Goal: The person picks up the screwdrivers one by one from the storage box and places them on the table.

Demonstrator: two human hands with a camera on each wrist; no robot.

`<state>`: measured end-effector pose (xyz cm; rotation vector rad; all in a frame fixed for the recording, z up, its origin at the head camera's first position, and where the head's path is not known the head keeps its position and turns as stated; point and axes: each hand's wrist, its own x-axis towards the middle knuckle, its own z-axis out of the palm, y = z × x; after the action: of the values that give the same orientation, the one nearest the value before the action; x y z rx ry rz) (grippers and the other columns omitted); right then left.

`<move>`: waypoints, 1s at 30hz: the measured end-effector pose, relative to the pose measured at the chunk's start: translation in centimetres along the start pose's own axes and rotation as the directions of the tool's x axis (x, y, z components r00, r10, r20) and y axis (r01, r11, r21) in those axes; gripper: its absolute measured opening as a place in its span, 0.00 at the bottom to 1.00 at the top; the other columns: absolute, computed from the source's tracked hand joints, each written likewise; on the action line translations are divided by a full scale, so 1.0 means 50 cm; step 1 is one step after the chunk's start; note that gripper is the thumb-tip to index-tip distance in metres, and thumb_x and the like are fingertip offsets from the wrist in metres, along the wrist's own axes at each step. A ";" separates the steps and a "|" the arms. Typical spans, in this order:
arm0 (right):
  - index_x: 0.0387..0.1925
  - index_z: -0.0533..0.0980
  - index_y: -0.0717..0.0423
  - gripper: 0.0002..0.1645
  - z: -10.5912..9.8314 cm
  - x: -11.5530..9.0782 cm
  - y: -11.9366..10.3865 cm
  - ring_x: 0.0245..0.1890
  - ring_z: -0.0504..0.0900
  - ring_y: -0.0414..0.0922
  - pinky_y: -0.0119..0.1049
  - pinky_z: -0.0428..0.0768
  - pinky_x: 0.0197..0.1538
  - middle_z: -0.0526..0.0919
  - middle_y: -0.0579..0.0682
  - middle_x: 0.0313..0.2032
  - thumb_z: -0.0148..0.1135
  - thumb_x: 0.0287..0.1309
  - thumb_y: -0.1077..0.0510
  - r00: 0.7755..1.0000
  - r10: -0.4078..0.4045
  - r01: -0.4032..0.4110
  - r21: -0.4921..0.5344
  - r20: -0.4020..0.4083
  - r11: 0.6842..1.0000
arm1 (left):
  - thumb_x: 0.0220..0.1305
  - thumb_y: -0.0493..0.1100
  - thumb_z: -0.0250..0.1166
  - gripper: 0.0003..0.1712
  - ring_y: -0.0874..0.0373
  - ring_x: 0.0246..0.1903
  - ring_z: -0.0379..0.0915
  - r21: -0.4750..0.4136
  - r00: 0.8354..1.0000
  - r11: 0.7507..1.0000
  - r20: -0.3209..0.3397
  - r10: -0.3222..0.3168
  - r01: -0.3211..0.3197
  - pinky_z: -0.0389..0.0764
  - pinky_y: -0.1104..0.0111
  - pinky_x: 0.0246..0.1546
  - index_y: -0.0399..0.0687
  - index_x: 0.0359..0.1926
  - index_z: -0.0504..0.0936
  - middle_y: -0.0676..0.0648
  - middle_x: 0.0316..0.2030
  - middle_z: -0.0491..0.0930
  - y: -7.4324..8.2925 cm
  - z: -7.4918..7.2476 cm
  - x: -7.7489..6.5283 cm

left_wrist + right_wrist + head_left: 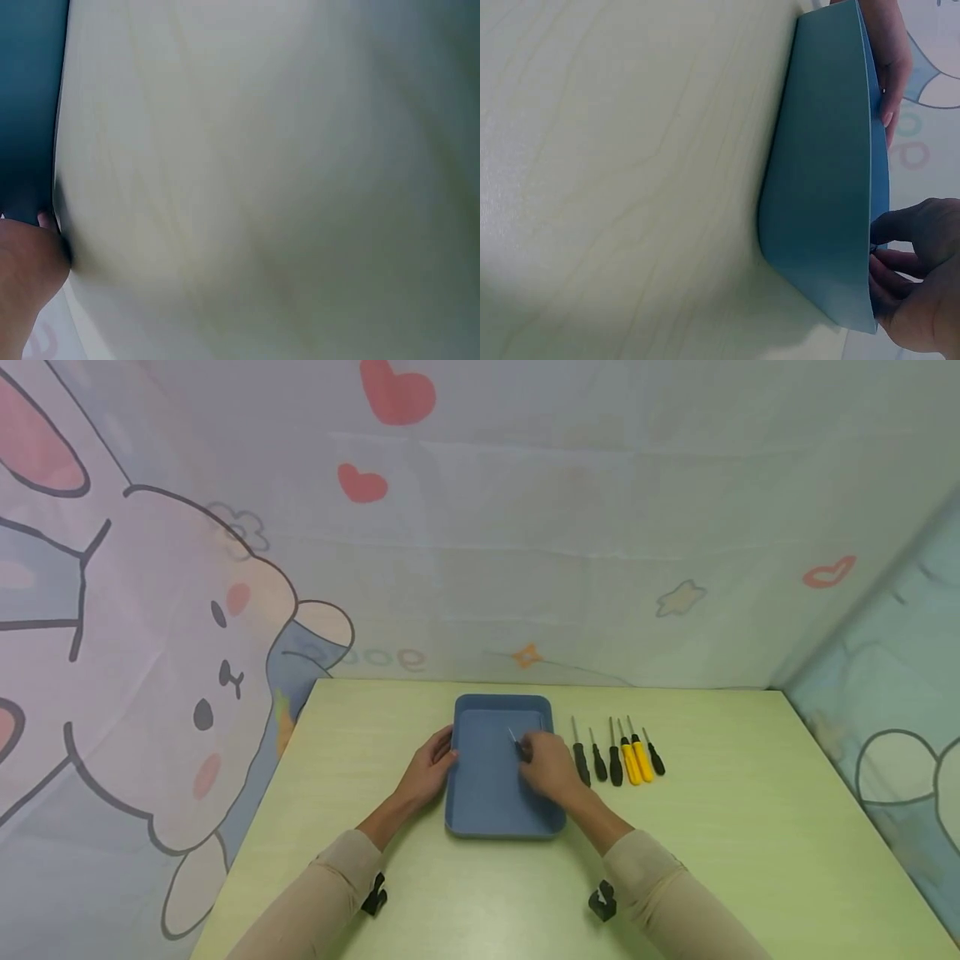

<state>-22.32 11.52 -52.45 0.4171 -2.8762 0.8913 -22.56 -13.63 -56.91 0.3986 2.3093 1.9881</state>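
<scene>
A blue rectangular tray [491,802] lies on the table. My left hand [429,767] holds its left side, thumb at the rim; in the left wrist view only part of that hand [30,262] shows beside the tray wall [30,97]. Over the tray's right part, my right hand [549,764] pinches a small screwdriver [516,740] with a dark handle and thin shaft pointing away to the left. From the right wrist view, the right hand's fingers [904,262] reach in past the tray wall [821,165], which hides most of the screwdriver.
Right of the tray lies a row of several screwdrivers, some with black handles [616,767] and two with yellow handles [642,762]. Black wrist-gear pieces [602,902] show near each sleeve. A printed cloth [525,552] hangs behind the pale wooden table [750,793].
</scene>
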 end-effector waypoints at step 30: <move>0.52 0.82 0.67 0.18 -0.070 -0.018 0.027 0.41 0.86 0.49 0.44 0.88 0.43 0.87 0.56 0.41 0.71 0.60 0.67 0.998 0.055 -0.056 0.210 0.012 0.976 | 0.82 0.32 0.52 0.32 0.37 0.78 0.56 0.014 1.000 1.000 0.006 0.000 0.000 0.61 0.50 0.77 0.30 0.80 0.57 0.30 0.78 0.59 0.004 0.000 -0.003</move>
<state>-21.77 14.77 -50.45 0.3591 -2.8211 1.2129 -22.38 -13.65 -56.76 0.4048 2.3212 1.9692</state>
